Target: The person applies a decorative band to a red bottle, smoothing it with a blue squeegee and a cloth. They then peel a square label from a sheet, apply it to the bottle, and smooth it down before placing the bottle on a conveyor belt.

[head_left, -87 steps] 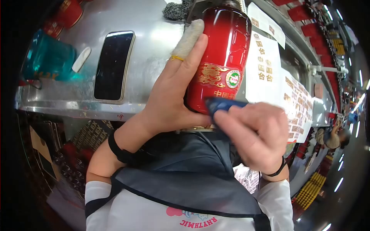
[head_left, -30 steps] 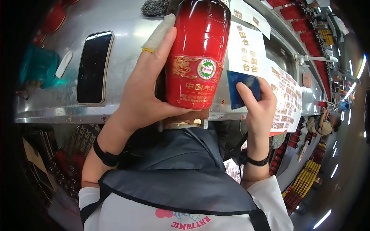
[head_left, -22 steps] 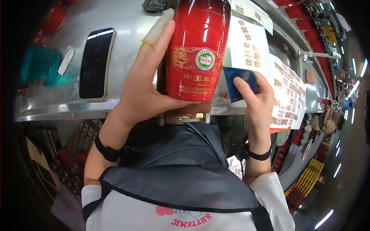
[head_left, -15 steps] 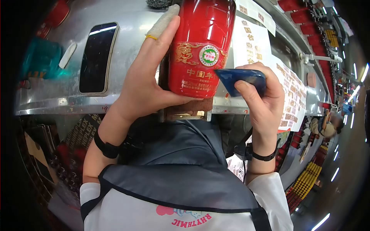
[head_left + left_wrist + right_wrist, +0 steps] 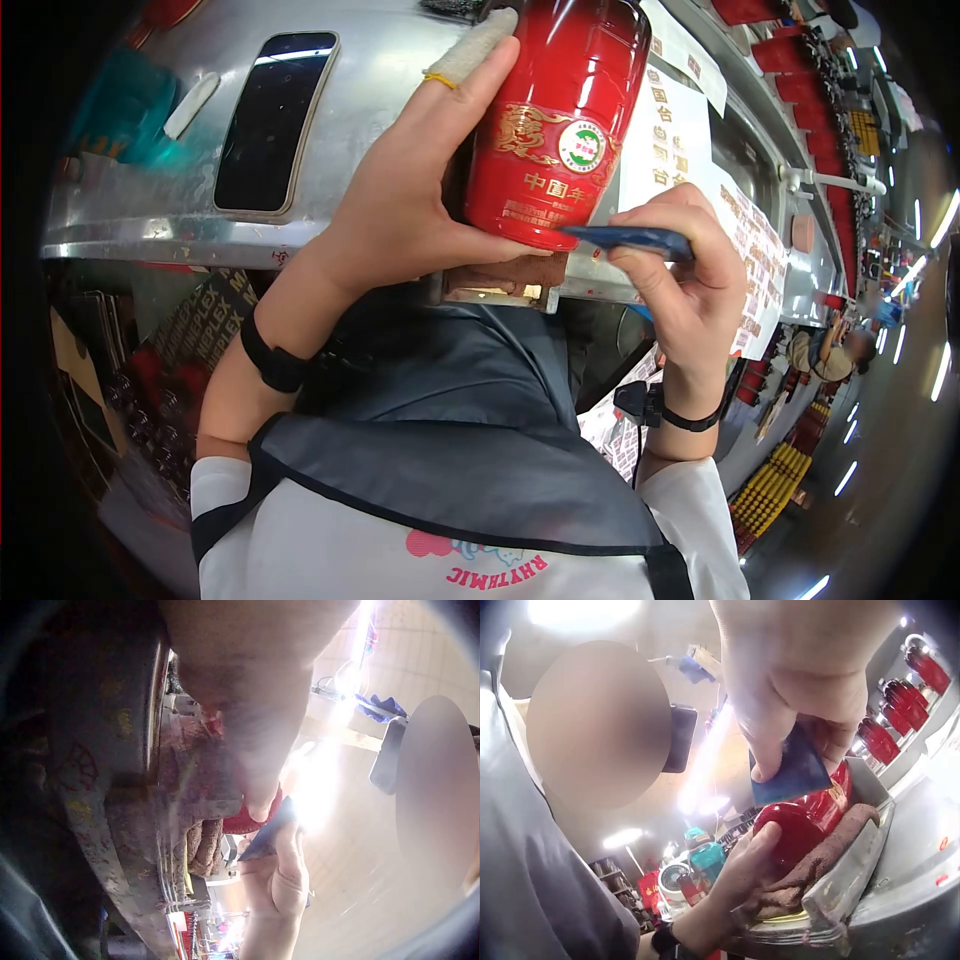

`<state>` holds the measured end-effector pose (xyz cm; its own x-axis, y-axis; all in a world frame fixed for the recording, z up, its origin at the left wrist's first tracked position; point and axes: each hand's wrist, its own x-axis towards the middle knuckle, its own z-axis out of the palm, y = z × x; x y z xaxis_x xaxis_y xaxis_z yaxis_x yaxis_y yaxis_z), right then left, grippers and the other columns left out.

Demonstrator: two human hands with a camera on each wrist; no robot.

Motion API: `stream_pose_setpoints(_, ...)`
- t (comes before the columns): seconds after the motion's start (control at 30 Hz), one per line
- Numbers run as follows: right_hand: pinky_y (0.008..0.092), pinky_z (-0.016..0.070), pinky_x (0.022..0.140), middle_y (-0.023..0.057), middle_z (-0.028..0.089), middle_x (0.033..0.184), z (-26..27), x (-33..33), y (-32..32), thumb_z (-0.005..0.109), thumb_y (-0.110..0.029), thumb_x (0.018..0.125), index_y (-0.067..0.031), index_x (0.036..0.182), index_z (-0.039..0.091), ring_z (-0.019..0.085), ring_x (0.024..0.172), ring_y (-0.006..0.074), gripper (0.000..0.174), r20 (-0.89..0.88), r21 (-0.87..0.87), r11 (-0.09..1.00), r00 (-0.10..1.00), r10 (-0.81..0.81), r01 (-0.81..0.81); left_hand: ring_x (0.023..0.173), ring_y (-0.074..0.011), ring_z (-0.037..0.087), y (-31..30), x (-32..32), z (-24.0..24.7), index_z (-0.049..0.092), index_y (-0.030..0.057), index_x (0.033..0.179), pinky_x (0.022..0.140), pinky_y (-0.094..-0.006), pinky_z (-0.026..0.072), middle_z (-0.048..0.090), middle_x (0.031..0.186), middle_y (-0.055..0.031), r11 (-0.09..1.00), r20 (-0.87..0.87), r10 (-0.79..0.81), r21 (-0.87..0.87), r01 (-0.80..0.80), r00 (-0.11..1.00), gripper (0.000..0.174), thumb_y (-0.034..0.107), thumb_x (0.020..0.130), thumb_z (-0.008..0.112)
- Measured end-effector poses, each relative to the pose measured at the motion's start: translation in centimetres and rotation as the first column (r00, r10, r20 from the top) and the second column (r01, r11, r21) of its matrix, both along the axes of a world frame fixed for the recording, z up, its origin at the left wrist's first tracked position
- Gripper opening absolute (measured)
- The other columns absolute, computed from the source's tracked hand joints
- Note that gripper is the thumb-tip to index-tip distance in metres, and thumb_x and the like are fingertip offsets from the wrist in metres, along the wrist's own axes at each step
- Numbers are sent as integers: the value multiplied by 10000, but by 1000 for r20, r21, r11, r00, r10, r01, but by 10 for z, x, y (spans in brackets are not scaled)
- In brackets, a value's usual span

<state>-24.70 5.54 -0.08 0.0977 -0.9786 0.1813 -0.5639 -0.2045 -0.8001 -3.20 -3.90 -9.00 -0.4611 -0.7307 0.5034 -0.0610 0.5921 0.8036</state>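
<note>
A glossy red bottle (image 5: 565, 75) with gold lettering and a round green-and-white emblem lies on its side, its base toward the person. My left hand (image 5: 400, 195) grips it, with fingers along its left side and the thumb across the base. A cloth cover with a yellow band wraps one fingertip. My right hand (image 5: 695, 265) pinches a flat blue scraper (image 5: 645, 241), whose edge is right at the bottle's lower right, by the base. In the right wrist view, a brown towel (image 5: 821, 859) lies under the bottle in a metal cradle.
Label sheets (image 5: 660, 140) with gold characters lie right of the bottle. A black phone (image 5: 277, 120), a white stick (image 5: 192, 105) and a teal container (image 5: 118, 105) are on the metal table (image 5: 390, 70) at left. Rows of red bottles (image 5: 780, 65) line the far right.
The right hand drew the blue scraper away to the right of the bottle, then turned it edge-on and brought it back to the base. The left hand keeps its grip.
</note>
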Motion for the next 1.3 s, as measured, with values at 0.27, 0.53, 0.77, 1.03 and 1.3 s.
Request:
stream_pose_setpoints(0.27,310,458,678,75,667,856,4,12,-1,799,-35,770,-41,999,738,592,766,203,237,-176,-166,985,982,-71,41,1312,-329,522,3,0,3,379,30,1527,1088,-390,425,500,1464,-200,999,16,42,-29,-42,999,1152,259,562,964)
stream_pose_setpoints(0.53,336,427,651,60,623,809,25,24,3,770,-36,624,-66,1045,757,568,752,220,422,-540,-256,965,836,-95,-55,1200,-356,612,7,0,4,488,23,1452,1008,-380,499,568,1389,-214,991,13,87,-98,-85,996,1010,255,584,949)
stream_pose_setpoints(0.77,307,442,599,25,629,802,29,35,-4,722,-95,572,-63,989,777,563,696,191,422,-681,-320,896,732,9,-309,1156,-342,630,8,0,5,500,24,1445,958,-388,514,577,1386,-201,992,59,106,-81,-101,993,1009,223,556,933)
stream_pose_setpoints(1.03,287,466,591,19,613,813,27,32,-7,716,-109,555,-64,986,768,560,689,186,436,-691,-355,876,722,-10,-328,972,-316,655,2,-6,-1,511,47,1434,858,-397,551,571,1389,-192,962,-40,158,-219,-163,987,1007,323,559,925)
stream_pose_setpoints(1.3,287,474,590,22,630,808,22,21,-11,716,-121,566,-74,986,767,579,711,179,426,-666,-410,872,741,-85,-268,1211,-357,602,4,-3,5,487,29,1445,989,-403,520,506,1468,-201,978,-17,122,-171,-123,992,993,290,591,920)
